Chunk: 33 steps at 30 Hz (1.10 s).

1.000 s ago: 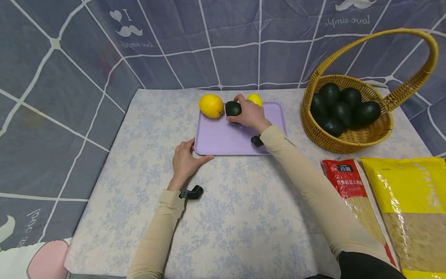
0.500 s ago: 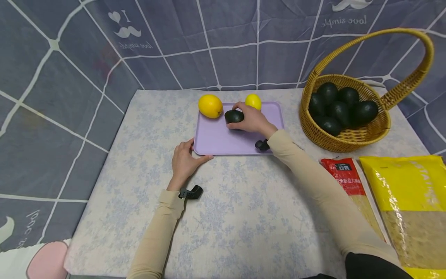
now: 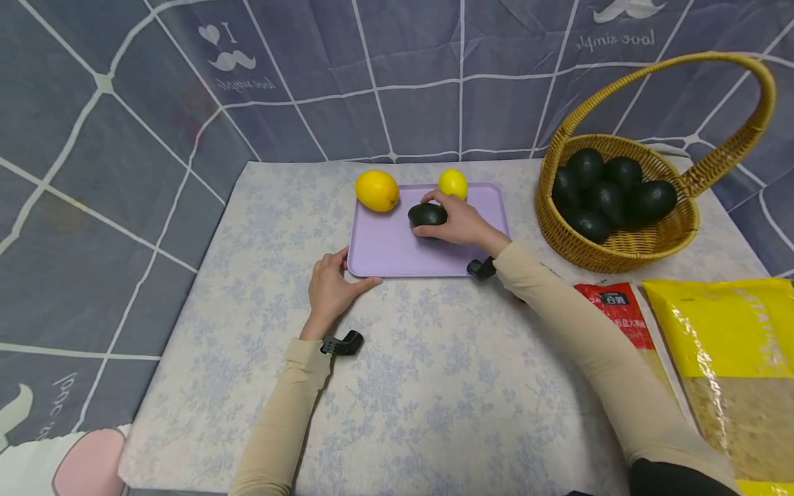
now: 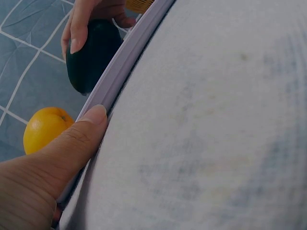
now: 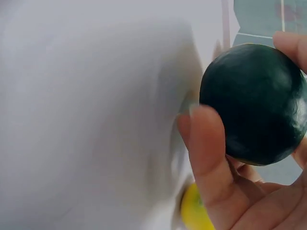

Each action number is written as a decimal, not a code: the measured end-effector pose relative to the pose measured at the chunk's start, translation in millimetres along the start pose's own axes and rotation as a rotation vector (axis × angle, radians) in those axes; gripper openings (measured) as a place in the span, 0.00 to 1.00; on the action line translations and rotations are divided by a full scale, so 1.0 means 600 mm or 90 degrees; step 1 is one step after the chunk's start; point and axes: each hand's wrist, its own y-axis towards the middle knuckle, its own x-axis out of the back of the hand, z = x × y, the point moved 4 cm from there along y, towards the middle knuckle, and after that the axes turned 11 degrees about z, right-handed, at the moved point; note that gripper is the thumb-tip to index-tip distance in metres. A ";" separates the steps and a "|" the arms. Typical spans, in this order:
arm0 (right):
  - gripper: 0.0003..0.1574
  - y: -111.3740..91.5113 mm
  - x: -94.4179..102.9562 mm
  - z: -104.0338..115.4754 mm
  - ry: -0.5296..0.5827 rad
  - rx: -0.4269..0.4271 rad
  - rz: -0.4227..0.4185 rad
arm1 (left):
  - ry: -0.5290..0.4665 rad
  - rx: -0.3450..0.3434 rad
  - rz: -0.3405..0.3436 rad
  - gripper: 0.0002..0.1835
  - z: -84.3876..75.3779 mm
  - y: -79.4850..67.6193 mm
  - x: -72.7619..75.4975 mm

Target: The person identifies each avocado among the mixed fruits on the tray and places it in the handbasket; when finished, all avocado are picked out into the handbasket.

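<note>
My right hand [image 3: 455,220] holds a dark green avocado [image 3: 426,215] over the middle of the lilac tray [image 3: 397,258]. In the right wrist view, thumb and fingers curl round the avocado [image 5: 254,105]. At the tray's front left corner, my left hand [image 3: 331,286] grips the edge, its thumb along the front rim and its fingers at the left side. The left wrist view shows that thumb pressed on the rim. A large orange-yellow fruit [image 3: 377,191] sits at the back left corner, and a smaller bright yellow fruit [image 3: 453,183] at the back, just behind my right hand.
A wicker basket [image 3: 595,258] with a tall handle stands at the back right, holding several avocados [image 3: 604,200]. In front of it lie a red pasta packet [image 3: 620,310] and a big yellow bag [image 3: 719,331]. A tile-patterned cloth hangs behind the table [image 3: 422,386].
My right hand has brought the avocado from the back of the tray toward its middle and slightly right, uncovering the smaller yellow fruit. The left hand stays at the corner.
</note>
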 end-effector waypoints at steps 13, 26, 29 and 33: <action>0.38 -0.062 0.034 0.018 0.061 0.123 -0.072 | -0.004 -0.002 0.004 0.49 0.001 0.000 0.003; 0.41 -0.149 0.083 0.038 0.131 0.206 -0.231 | -0.006 -0.008 0.002 0.49 -0.002 0.000 0.001; 0.41 -0.170 0.100 0.038 0.141 0.227 -0.276 | -0.005 -0.007 0.002 0.49 -0.002 -0.001 0.001; 0.42 -0.197 0.121 0.032 0.147 0.255 -0.346 | -0.009 -0.003 0.004 0.49 -0.001 0.000 0.001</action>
